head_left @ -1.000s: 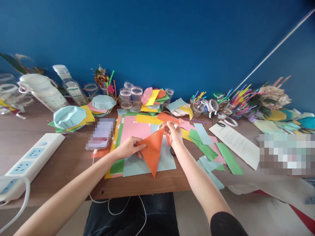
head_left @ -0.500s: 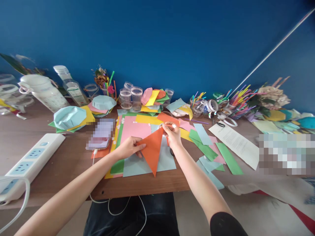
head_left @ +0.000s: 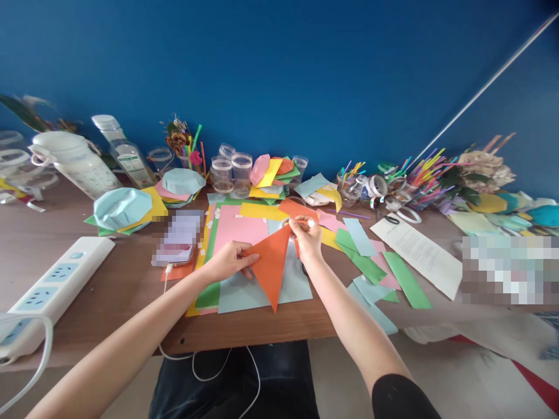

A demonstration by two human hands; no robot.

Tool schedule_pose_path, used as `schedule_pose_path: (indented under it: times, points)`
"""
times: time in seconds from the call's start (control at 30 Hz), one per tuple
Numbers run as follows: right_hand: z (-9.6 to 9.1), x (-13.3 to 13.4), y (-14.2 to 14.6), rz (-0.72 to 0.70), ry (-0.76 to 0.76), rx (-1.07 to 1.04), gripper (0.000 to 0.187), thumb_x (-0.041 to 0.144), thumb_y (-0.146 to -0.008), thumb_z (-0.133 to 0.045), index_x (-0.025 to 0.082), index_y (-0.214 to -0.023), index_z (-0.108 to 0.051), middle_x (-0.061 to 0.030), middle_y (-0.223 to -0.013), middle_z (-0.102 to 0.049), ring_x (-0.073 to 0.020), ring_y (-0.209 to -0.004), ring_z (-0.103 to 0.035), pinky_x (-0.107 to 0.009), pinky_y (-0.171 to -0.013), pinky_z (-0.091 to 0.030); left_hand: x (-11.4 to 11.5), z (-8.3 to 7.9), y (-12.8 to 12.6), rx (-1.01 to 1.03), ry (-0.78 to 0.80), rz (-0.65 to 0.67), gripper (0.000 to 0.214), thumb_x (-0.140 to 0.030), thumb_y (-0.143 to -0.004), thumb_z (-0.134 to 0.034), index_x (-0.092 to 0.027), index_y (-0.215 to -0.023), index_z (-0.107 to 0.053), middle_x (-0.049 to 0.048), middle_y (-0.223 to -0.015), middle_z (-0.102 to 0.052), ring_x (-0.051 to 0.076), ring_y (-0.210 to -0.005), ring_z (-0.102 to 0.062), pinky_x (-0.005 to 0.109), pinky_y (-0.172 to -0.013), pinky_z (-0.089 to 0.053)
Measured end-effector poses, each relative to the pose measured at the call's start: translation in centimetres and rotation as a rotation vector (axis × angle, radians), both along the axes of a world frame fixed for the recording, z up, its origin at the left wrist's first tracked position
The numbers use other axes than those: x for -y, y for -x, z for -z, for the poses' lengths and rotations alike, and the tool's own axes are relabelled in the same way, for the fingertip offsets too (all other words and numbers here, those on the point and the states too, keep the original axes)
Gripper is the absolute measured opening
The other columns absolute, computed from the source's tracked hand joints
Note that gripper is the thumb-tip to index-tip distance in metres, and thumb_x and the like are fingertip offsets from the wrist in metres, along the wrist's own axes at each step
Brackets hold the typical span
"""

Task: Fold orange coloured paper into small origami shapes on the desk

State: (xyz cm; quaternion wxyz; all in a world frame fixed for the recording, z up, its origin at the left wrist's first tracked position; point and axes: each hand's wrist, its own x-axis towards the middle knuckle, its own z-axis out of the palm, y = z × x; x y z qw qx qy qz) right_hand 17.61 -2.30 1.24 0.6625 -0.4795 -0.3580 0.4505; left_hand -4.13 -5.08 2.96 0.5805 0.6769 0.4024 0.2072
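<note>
**Two hands holding a paper triangle above a desk, seen from the head.** The left hand [head_left: 229,262] is closed in a pinch on the left edge of an orange paper triangle [head_left: 271,265], and the right hand [head_left: 306,237] grips its upper right corner. The triangle stands tilted up, point downward, over a pale blue paper sheet [head_left: 244,295]; whether its tip touches the sheet cannot be told. Small white scraps, possibly tape, sit on the right fingers [head_left: 311,223]. A dark loop, perhaps a scissor handle [head_left: 304,269], shows just below the right wrist, partly hidden. A pink paper sheet [head_left: 239,233] lies beyond the hands, and loose green paper strips [head_left: 406,280] lie to the right on the wooden desk [head_left: 244,331].

Risks: thin paper held at two points may crease or tear if the hands pull apart. Exposed adhesive may stick to the wrong sheet. A wrist dropping onto the dark loop could snag the papers beneath it.
</note>
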Motion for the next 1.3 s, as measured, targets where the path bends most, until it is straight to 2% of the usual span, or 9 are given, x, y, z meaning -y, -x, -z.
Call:
schedule_pose_path:
  times: [0.2,0.73,1.13,1.3]
  points:
    - [0.19,-0.06,-0.09,-0.008,-0.007,-0.013,0.037,0.039,-0.063,-0.078,0.021,-0.082,-0.053,0.0027,-0.064,-0.067,-0.0125,-0.059,-0.064,-0.023,-0.055,-0.052,-0.14,0.23,0.10,-0.011,-0.016,-0.027,0.030,-0.044,-0.083,-0.059,-0.015,-0.077,-0.058,0.0040,-0.071,-0.069,0.016,-0.058,-0.068,0.024,-0.053,-0.051]
    - [0.33,-0.18,-0.10,-0.028,-0.009,-0.042,0.035,0.037,-0.064,-0.078,0.021,-0.083,-0.053,0.0012,-0.067,-0.069,-0.0129,-0.061,-0.066,-0.022,-0.055,-0.053,-0.34,0.78,0.08,-0.011,-0.002,-0.020,0.029,-0.043,-0.081,-0.060,-0.014,-0.084,-0.062,0.0041,-0.074,-0.070,0.017,-0.059,-0.068,0.025,-0.054,-0.051]
    - [0.32,-0.17,-0.05,-0.026,-0.003,-0.033,0.036,0.038,-0.063,-0.078,0.021,-0.082,-0.053,0.0005,-0.068,-0.069,-0.0133,-0.061,-0.066,-0.023,-0.055,-0.053,-0.31,0.79,0.02,-0.026,-0.008,-0.035,0.028,-0.042,-0.079,-0.062,-0.015,-0.079,-0.061,0.0022,-0.069,-0.068,0.017,-0.058,-0.068,0.024,-0.053,-0.051]
    - [0.43,-0.23,-0.17,-0.025,-0.007,-0.023,0.036,0.039,-0.064,-0.078,0.021,-0.083,-0.053,0.0011,-0.068,-0.069,-0.0133,-0.062,-0.066,-0.023,-0.055,-0.053,-0.30,0.74,-0.02,-0.020,-0.002,-0.024,0.029,-0.043,-0.079,-0.061,-0.015,-0.084,-0.062,0.0032,-0.073,-0.070,0.016,-0.059,-0.068,0.024,-0.054,-0.051]
